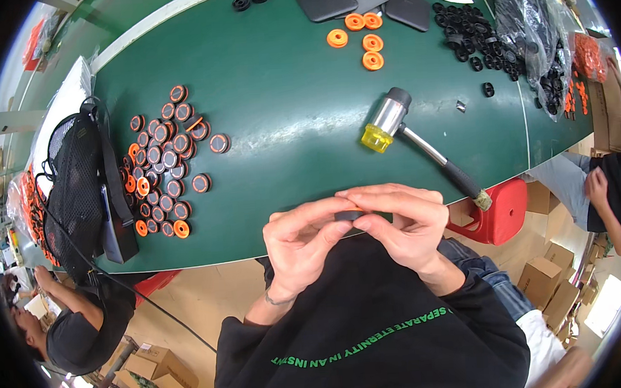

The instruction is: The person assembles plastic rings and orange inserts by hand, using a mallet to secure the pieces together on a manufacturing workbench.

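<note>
Worktable [274,161] first: logging green top, spanning most of the view. Noting black mesh bag [70,164] at the left edge, then, just beside it, heap of black-and-orange discs [155,155]. Spotting clear plastic bag [526,14] at far right, next to heap of small black round parts [460,35]. Marking two-faced mallet [427,147], black face and yellow face, resting on the green top with handle end reaching the near edge, untouched.

Going smaller: seeing left hand [302,236] and right hand [414,224] meeting at the near edge, in front of the torso. Pinching one disc [347,216] between thumbs and forefingers of both, dark with a strip of orange showing. Being unable to tell what the remaining fingers are touching.

Smallest: counting five loose orange wheels [373,61] on the far side, plus two black caps [241,4] farther left.

Progress, judging from layout only: reading left heap as mostly paired, black with orange, so probably counting as done. Not telling whether the few orange-side-up ones there are complete or just flipped. Treating held disc as mid-work, fit unclear. Listing as seemingly left: five orange wheels, many black parts.
</note>
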{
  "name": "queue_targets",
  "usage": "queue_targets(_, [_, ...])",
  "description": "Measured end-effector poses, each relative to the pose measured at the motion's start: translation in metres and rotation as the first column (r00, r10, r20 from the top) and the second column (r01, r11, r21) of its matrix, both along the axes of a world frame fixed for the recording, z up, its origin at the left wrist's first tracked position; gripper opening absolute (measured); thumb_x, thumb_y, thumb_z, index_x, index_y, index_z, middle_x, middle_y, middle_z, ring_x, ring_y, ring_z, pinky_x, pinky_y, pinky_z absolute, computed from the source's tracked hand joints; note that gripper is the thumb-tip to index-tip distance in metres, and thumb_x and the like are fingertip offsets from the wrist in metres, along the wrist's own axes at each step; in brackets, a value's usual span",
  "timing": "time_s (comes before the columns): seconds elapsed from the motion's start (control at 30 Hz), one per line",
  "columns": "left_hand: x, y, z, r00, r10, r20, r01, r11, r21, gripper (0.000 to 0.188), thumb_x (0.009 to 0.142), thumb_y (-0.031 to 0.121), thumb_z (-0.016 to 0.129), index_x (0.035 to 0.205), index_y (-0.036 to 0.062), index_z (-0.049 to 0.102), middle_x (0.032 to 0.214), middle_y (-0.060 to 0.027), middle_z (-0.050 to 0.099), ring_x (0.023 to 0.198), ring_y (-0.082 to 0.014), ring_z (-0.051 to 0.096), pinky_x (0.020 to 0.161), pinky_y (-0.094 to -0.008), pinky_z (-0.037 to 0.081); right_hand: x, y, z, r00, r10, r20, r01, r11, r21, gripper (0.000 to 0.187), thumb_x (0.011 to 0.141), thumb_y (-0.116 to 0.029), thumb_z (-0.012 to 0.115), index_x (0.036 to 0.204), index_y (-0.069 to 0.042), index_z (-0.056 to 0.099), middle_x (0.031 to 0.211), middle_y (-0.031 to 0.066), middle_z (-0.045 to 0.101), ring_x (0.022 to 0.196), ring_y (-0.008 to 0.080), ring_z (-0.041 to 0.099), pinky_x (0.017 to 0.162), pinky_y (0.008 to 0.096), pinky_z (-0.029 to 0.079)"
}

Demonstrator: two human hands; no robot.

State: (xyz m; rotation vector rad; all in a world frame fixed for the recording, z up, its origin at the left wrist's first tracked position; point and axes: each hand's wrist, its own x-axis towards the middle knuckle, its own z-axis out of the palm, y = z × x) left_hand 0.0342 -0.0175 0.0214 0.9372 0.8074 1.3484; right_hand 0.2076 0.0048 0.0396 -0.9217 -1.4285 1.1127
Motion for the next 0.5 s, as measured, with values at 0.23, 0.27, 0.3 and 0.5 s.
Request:
queue_targets(0.23, [-0.017, 0.027, 0.001, 0.499, 0.227, -0.836, -0.022, 0.968, 0.249, 0.020, 0.086, 0.003, 0.078, 0.107, 0.0025, 0.077, 0.124, -0.0117, 0.072, 0.118, -0.0306, 0.065, 0.103, -0.0403, 0.050, 0.052, 0.022, 0.007, 0.475, -0.454, 0.753, 0.328, 0.886, 0.327, 0.038, 0.075, -0.010, 0.087, 0.111, -0.003, 0.076, 0.101, 0.0086, 0.069, 0.090, 0.0297, 0.065, 0.083, 0.0402, 0.053])
queue_targets(0.27, [-0.014, 0.027, 0.002, 0.383, 0.273, -0.883, -0.045, 0.960, 0.277, 0.024, 0.086, 0.007, 0.079, 0.110, 0.0040, 0.077, 0.132, -0.0100, 0.068, 0.124, -0.0317, 0.059, 0.107, -0.0419, 0.045, 0.060, 0.023, -0.001, 0.399, -0.400, 0.825, 0.314, 0.905, 0.287, 0.035, 0.076, -0.011, 0.087, 0.109, -0.004, 0.076, 0.099, 0.0075, 0.067, 0.088, 0.0294, 0.063, 0.081, 0.0403, 0.052])
queue_targets(0.3, [-0.013, 0.027, 0.002, 0.259, 0.310, -0.915, -0.065, 0.951, 0.303, 0.028, 0.086, 0.011, 0.080, 0.113, 0.0056, 0.077, 0.139, -0.0083, 0.065, 0.131, -0.0328, 0.053, 0.111, -0.0435, 0.041, 0.064, 0.021, -0.008, 0.474, -0.351, 0.808, 0.348, 0.917, 0.194, 0.028, 0.082, -0.009, 0.083, 0.108, -0.002, 0.075, 0.094, 0.0084, 0.065, 0.081, 0.0271, 0.063, 0.073, 0.0374, 0.051])
queue_targets(0.5, [-0.031, 0.029, -0.005, 0.349, 0.326, -0.879, -0.131, 0.945, 0.299, 0.038, 0.092, 0.005, 0.070, 0.130, 0.0023, 0.068, 0.140, -0.0117, 0.064, 0.129, -0.0325, 0.057, 0.110, -0.0418, 0.043, 0.048, 0.013, 0.001, 0.505, -0.356, 0.786, 0.211, 0.934, 0.287, 0.026, 0.089, -0.001, 0.076, 0.115, 0.000, 0.073, 0.080, 0.0098, 0.060, 0.060, 0.0237, 0.058, 0.059, 0.0330, 0.049])
